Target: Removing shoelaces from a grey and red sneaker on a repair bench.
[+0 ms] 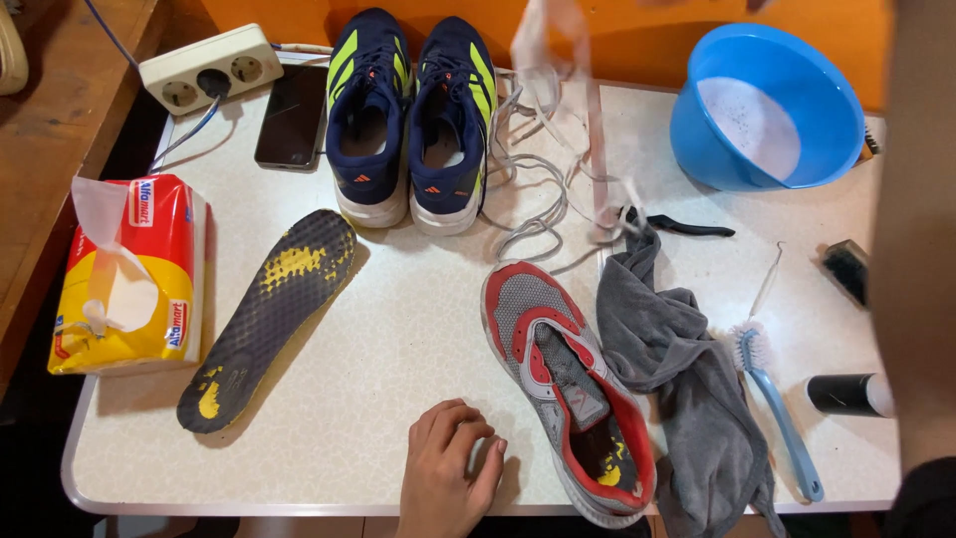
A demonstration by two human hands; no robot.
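Observation:
My left hand (446, 470) rests on the white table (398, 339) at its front edge, fingers curled in and holding nothing. Just right of it lies a grey and red shoe (563, 384) without laces, its toe pointing away from me. A blurred white lace (554, 45) hangs down from above the top of the view, over a loose pile of white laces (543, 189). A blurred forearm (921, 229), likely my right, runs up the right edge; its hand is out of view.
A pair of navy and yellow-green shoes (408, 120) stands at the back. A dark insole (274, 314), tissue pack (129, 274), phone (292, 115) and power strip (204, 68) lie left. A grey cloth (687, 389), blue brush (777, 399), black brush (846, 267), black cylinder (846, 394) and blue basin (767, 105) are right.

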